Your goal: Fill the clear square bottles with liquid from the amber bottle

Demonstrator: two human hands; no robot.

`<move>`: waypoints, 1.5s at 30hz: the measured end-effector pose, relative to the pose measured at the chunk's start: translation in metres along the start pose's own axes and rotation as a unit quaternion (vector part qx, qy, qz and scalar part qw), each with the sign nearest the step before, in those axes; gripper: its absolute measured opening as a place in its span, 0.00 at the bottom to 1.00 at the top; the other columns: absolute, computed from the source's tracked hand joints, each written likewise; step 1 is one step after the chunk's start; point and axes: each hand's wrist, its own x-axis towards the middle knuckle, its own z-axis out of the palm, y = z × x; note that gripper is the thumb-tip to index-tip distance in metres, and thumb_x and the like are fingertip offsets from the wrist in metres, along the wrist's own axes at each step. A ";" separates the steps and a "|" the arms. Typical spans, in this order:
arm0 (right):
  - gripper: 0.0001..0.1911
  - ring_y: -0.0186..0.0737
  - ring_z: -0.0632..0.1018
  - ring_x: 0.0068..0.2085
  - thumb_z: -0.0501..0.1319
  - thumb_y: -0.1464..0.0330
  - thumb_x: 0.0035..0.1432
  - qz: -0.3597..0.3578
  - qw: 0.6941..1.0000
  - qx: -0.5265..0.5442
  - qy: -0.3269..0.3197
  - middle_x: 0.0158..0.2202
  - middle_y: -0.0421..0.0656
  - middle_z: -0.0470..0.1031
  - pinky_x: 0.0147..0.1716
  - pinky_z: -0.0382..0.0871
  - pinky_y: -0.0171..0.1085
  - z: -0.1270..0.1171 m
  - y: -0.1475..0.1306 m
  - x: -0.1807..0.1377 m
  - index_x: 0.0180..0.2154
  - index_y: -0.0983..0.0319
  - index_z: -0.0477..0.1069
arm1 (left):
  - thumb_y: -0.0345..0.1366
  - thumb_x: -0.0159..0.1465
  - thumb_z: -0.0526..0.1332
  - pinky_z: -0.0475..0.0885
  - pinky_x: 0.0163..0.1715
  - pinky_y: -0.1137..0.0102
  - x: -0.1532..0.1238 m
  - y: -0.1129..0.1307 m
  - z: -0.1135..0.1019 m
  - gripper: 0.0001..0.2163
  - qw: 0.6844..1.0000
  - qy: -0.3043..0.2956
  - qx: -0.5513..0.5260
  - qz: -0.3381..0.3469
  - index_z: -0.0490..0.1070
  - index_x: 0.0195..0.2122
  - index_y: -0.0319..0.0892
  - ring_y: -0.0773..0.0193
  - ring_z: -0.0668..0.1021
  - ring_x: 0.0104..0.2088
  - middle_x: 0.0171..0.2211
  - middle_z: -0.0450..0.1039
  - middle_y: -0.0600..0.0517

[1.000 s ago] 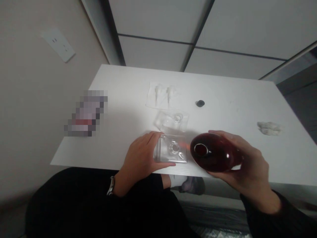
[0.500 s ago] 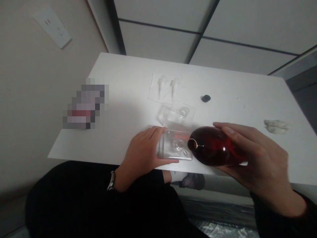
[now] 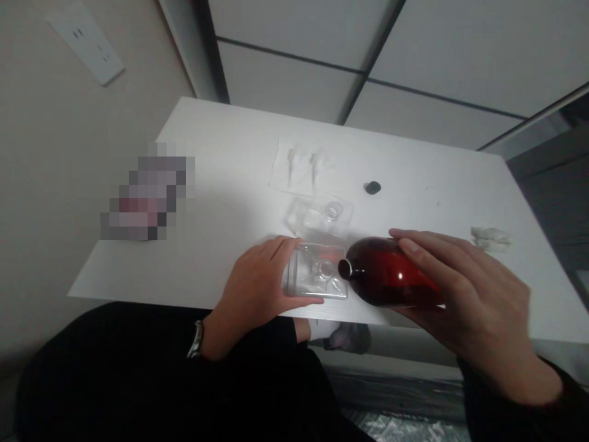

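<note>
My left hand is closed around the left side of a clear square bottle, whose round open neck faces up near the table's front edge. In my right hand is a dark red-brown bottle, tilted far over with its uncapped mouth beside the clear bottle's neck. No stream of liquid shows between them. Just behind lies a second clear bottle, with its round neck to the right. A black cap rests farther back on the white table.
Two whitish nozzle-like pieces lie on or in a clear plastic sheet at the back. A crumpled tissue sits at the right. A blurred-out object is at the left edge. Cabinet panels stand behind the table.
The brown bottle has tipped further toward level, its mouth still beside the clear bottle's neck. The whole view has shifted slightly. My left hand keeps its hold.
</note>
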 end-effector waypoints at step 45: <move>0.38 0.61 0.85 0.49 0.68 0.69 0.68 -0.027 0.998 -0.053 -0.027 0.55 0.59 0.83 0.41 0.81 0.51 -0.009 -0.002 0.010 0.73 0.65 0.58 | 0.54 0.53 0.79 0.79 0.46 0.55 0.001 0.001 -0.003 0.34 1.000 -0.007 -0.016 -0.010 0.72 0.54 0.43 0.46 0.83 0.46 0.49 0.81 0.45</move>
